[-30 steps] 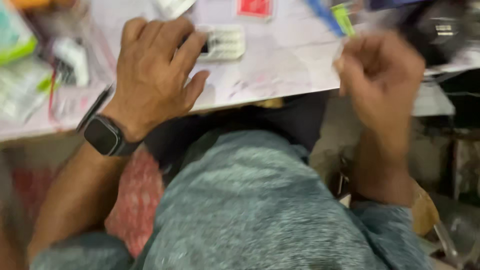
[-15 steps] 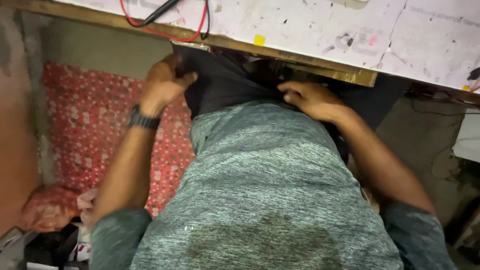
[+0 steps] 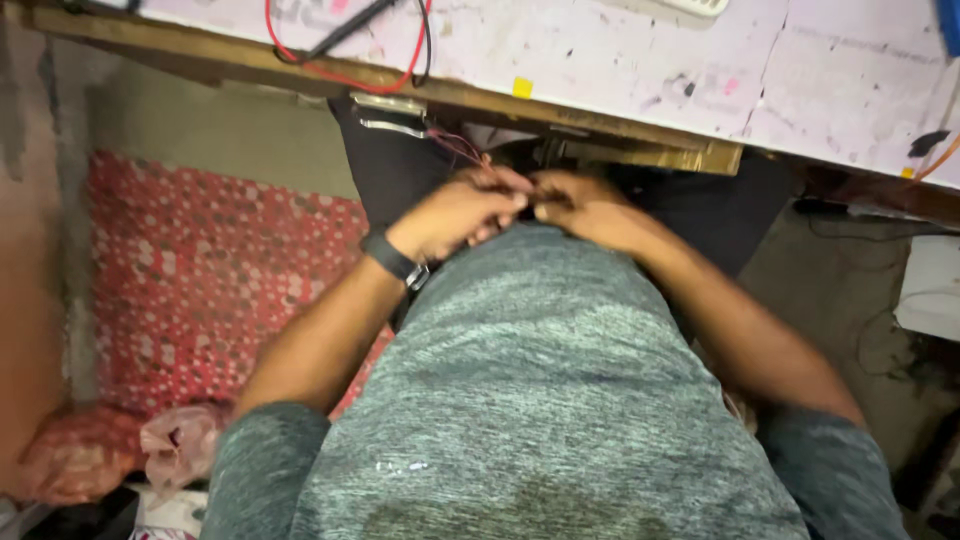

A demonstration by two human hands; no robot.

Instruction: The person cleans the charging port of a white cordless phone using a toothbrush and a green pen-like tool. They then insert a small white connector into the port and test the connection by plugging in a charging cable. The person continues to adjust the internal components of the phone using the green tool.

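Note:
Below the table edge, over my lap, my left hand (image 3: 455, 215) and my right hand (image 3: 592, 210) meet fingertip to fingertip. My left wrist carries a dark watch (image 3: 395, 260). Thin reddish wires (image 3: 458, 147) run from under the table down to the fingers of my left hand. Both hands are curled and pinch where the wires end; the small thing between the fingertips is too blurred to name. My grey shirt (image 3: 540, 400) fills the lower middle of the view.
The worn pale table top (image 3: 620, 60) spans the top, with red and black cables (image 3: 345, 45) on it at the left. A metal bracket (image 3: 385, 112) hangs under its edge. A red patterned mat (image 3: 200, 270) and plastic bags (image 3: 180, 440) lie at left, a white box (image 3: 930, 290) at right.
My hands left the table top and dropped under its edge. Half a second ago they were apart at my waist; now they have come together at the wires.

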